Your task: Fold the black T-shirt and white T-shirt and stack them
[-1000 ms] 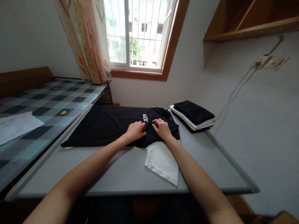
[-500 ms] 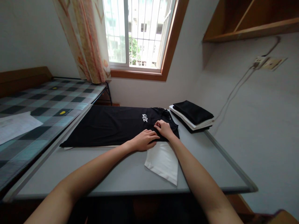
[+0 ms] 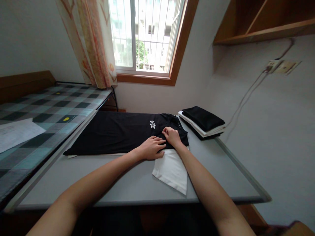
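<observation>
A black shirt (image 3: 118,131) with a small white print lies flat across the grey table, its neck toward the right. From under its near edge a white sleeve (image 3: 171,170) sticks out toward me. My left hand (image 3: 153,147) rests on the shirt's near edge where the white sleeve begins, fingers spread and pointing right. Just to its right, my right hand (image 3: 172,136) is on the black cloth near the print, its fingers bent together; whether cloth is pinched between them is too small to tell.
A stack of folded black and white clothes (image 3: 203,119) sits at the table's back right corner. On the left, a bed with a checked mattress (image 3: 81,101) holds a sheet of paper (image 3: 19,131). Wooden shelves (image 3: 265,31) hang above right.
My left hand has shifted very slightly, with its fingers drawn a little back from the right hand. The shirt and the stack have stayed in place.
</observation>
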A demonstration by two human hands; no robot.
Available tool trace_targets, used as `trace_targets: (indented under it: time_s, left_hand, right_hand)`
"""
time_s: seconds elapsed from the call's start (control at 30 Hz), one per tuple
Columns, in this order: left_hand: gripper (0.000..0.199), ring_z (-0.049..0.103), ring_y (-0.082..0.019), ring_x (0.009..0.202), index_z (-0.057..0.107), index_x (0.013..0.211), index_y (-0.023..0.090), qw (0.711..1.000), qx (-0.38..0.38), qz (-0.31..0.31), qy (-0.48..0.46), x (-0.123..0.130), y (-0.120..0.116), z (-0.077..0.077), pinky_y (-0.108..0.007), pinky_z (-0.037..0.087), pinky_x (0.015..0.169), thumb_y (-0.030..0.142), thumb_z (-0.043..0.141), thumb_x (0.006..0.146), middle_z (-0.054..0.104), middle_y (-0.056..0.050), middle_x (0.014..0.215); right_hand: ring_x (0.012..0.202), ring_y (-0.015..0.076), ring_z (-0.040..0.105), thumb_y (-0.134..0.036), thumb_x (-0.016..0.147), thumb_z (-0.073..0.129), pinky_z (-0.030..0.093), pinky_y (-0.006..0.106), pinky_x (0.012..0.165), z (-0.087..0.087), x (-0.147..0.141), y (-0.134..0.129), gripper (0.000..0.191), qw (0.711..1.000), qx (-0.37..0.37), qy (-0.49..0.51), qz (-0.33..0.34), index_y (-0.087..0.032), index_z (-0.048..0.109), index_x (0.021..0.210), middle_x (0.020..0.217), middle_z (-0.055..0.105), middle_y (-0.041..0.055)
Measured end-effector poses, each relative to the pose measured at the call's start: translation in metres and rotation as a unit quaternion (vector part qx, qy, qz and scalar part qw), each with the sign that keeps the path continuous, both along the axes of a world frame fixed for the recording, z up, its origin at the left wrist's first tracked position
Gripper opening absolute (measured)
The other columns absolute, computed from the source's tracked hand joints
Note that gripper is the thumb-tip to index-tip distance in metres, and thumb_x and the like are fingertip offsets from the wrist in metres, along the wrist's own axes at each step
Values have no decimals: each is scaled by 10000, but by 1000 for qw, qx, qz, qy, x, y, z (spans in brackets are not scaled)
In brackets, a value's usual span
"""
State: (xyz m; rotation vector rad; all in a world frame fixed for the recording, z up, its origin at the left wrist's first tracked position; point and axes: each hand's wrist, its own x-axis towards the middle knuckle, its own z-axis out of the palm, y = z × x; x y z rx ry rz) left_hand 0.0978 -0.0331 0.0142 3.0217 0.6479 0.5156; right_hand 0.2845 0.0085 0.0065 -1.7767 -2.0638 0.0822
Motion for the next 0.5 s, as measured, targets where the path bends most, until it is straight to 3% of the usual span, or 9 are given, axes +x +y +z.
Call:
trace_targets:
  time_s: [0.17,0.37,0.5]
  left_hand:
    - [440,532,-214,1282,615,1299,240,997,-57,36,-23,-3,5,1,-381,377,1085,450,384,989,608,-70,1363]
    - [583,284,-292,1457,416,1475,279,994,-68,80,38,-8,9,-9,-548,185,1172,568,357,972,374,-79,1558]
    - [616,226,-272,1482,350,1508,304,991,-89,80,52,-9,9,-9,-525,157,1189,607,307,973,311,-66,1591]
  right_hand:
    - [884,194,599,-256,939,533,367,310,783,0,0,-1,137,999,29,15,19,-199,648,892,925,660,55]
    - [1088,268,530,-280,925,562,378,376,893,-7,0,2,178,998,63,7,23,-232,688,1041,1129,626,105]
    - [1117,283,516,-306,934,561,380,396,909,-11,2,5,231,999,33,4,13,-241,687,1117,1167,624,109]
